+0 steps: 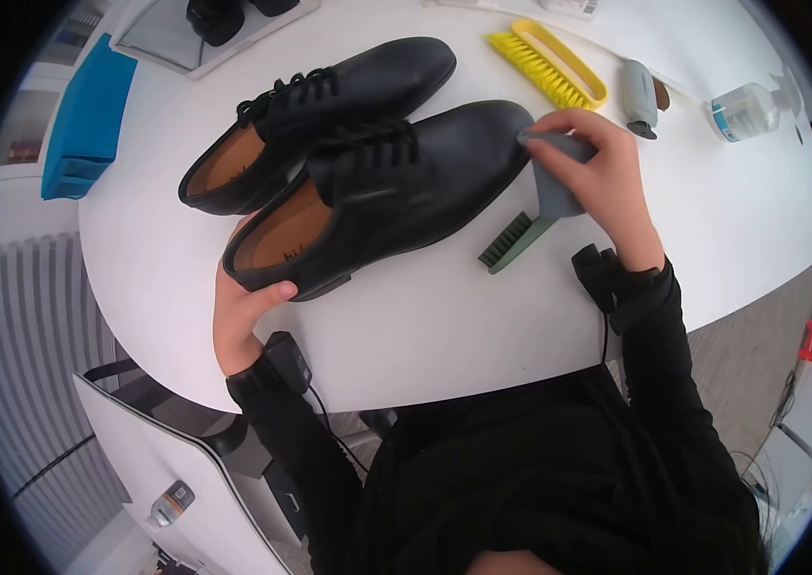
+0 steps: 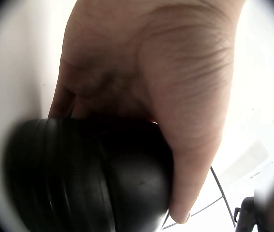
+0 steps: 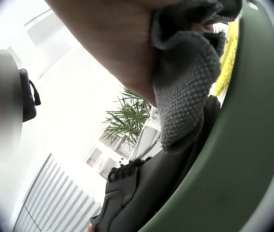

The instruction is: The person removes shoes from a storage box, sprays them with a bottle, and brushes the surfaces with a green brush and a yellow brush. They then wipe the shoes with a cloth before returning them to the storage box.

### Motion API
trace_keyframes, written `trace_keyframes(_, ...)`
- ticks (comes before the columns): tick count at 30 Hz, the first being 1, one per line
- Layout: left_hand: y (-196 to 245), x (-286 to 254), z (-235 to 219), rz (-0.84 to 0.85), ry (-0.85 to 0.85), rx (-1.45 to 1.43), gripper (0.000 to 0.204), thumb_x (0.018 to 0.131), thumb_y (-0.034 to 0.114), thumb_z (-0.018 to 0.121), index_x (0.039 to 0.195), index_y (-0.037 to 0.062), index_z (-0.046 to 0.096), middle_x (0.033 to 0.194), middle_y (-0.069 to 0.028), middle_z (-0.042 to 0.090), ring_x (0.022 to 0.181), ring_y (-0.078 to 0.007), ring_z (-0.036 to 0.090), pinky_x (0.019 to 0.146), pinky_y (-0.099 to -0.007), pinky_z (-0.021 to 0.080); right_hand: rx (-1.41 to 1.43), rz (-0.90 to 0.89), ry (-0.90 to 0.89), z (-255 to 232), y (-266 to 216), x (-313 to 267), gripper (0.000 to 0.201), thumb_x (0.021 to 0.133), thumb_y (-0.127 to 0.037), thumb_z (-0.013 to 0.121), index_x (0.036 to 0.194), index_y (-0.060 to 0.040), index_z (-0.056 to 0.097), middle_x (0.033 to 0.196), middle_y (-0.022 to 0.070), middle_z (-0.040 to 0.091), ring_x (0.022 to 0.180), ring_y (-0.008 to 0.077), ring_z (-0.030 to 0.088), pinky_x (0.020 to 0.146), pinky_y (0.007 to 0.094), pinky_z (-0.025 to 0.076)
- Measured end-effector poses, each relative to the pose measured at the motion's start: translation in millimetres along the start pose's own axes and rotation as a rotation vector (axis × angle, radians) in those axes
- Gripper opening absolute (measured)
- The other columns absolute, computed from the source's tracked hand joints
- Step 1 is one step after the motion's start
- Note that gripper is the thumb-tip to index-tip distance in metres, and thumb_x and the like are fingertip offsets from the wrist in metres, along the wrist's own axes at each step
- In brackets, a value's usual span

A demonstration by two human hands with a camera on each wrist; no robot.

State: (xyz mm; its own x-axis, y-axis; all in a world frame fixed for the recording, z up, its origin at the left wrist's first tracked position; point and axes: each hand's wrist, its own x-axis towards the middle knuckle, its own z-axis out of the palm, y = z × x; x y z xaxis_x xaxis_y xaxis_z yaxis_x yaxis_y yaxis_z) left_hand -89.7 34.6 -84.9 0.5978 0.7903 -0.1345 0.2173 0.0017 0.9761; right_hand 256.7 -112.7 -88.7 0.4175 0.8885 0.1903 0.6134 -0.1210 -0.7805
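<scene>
A black lace-up dress shoe (image 1: pixel 454 163) with a tan insole is held at its heel by my left hand (image 1: pixel 235 321), the thumb against the outer side. In the left wrist view the dark heel (image 2: pixel 74 179) fills the space under the palm. Bunched in my right hand (image 1: pixel 612 172) is a grey cloth (image 1: pixel 557 192), with the fingertips right at the toe. The right wrist view shows the cloth's knobbly weave (image 3: pixel 185 89). Under that hand is a green brush (image 1: pixel 521 244) with dark bristles. The matching shoe (image 1: pixel 377 84) stands just behind.
Toward the back right are a yellow brush (image 1: pixel 559 72), a grey tube-like container (image 1: pixel 638 96) and a clear pump bottle (image 1: pixel 746 112). A blue box (image 1: pixel 90 125) stands at the left table edge. Black items lie on a framed tray (image 1: pixel 152 43) at the back left.
</scene>
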Motion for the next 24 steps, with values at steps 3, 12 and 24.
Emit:
trace_keyframes(3,-1,0,3,0.001,0.0,-0.005,0.083,0.059,0.019,0.083,0.13,-0.0041,0.049,0.119,-0.0104,0.059,0.111,-0.0202,0.055,0.097,-0.0301,0.04,0.01,-0.109,-0.046,5,-4,0,0.016,0.077,-0.013,0.072,0.089,-0.0025,0.068,0.082,0.0092,0.068,0.073,0.0221,0.065,0.072,0.0279,0.052)
trace_keyframes(12,0,2,3,-0.017,-0.029,-0.053,0.086,0.056,0.017,0.084,0.131,-0.0035,0.048,0.12,-0.0097,0.059,0.111,-0.0188,0.055,0.097,-0.03,0.04,0.042,-0.125,-0.096,2,-6,0,0.014,0.078,-0.008,0.072,0.089,-0.0005,0.067,0.085,0.0067,0.068,0.074,0.0145,0.063,0.072,0.0262,0.05)
trace_keyframes(24,6,3,4,-0.014,-0.069,-0.036,0.085,0.053,0.014,0.085,0.128,-0.0026,0.049,0.115,-0.009,0.062,0.108,-0.018,0.058,0.096,-0.0284,0.042,0.029,-0.024,0.085,9,-8,3,0.016,0.075,-0.01,0.072,0.088,-0.0045,0.065,0.084,0.0116,0.064,0.078,0.0304,0.064,0.071,0.0323,0.051)
